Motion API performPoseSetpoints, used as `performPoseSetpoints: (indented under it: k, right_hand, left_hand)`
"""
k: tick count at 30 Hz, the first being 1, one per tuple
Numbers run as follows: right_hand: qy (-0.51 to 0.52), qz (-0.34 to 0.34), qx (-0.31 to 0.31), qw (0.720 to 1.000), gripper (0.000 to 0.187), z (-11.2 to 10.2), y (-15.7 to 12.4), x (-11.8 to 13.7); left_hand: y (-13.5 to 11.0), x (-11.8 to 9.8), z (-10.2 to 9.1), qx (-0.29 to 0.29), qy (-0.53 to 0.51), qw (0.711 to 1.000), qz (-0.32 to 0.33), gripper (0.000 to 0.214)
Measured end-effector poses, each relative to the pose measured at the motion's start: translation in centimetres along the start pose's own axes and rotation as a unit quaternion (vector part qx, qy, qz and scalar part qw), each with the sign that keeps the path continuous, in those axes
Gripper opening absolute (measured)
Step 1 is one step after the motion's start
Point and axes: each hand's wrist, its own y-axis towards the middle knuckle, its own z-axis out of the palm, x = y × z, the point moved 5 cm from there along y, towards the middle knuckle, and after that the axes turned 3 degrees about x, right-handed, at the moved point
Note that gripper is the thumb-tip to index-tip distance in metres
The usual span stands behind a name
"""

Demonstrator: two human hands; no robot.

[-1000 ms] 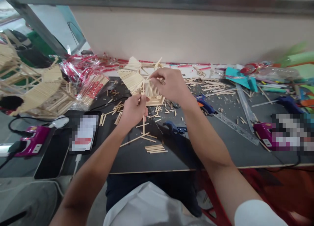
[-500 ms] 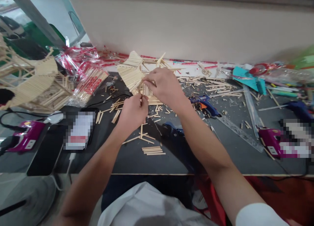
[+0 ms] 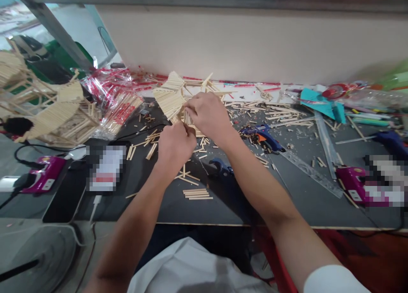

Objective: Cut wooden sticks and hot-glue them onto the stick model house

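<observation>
The ribbed wooden-stick model [image 3: 168, 104] sits beyond a bare, straight-edged patch of dark tabletop [image 3: 174, 212], left hand [image 3: 177, 145] curled and right hand [image 3: 208, 119] bent narrow at it, though I can't tell what either grips.

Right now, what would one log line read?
left hand: at model | right hand: at model | grips: unclear | glue gun: lying right of hands
</observation>
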Motion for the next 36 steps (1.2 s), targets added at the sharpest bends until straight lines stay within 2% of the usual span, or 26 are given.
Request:
performPoseSetpoints:
  k: [4,12,19,36]
  right_hand:
    - [0.002,0.017,-0.003,1.0,0.027,-0.14,-0.04,-0.13]
    - [-0.016,0.025,0.019,0.999,0.029,-0.36,0.03,-0.13]
    - [-0.001,0.021,0.009,1.0,0.031,-0.06,-0.03,-0.19]
    - [-0.023,0.026,0.017,0.999,0.033,-0.09,-0.11,0.01]
  left_hand:
    - [-0.19,-0.03,0.25,-0.017,-0.01,1.0,0.011,0.022]
    - [-0.11,-0.27,0.22,0.031,0.054,0.998,-0.014,0.031]
    - [-0.08,-0.57,0.07,0.034,0.101,0.993,-0.047,0.035]
    - [0.17,-0.74,0.0,0.042,0.114,0.992,-0.037,0.038]
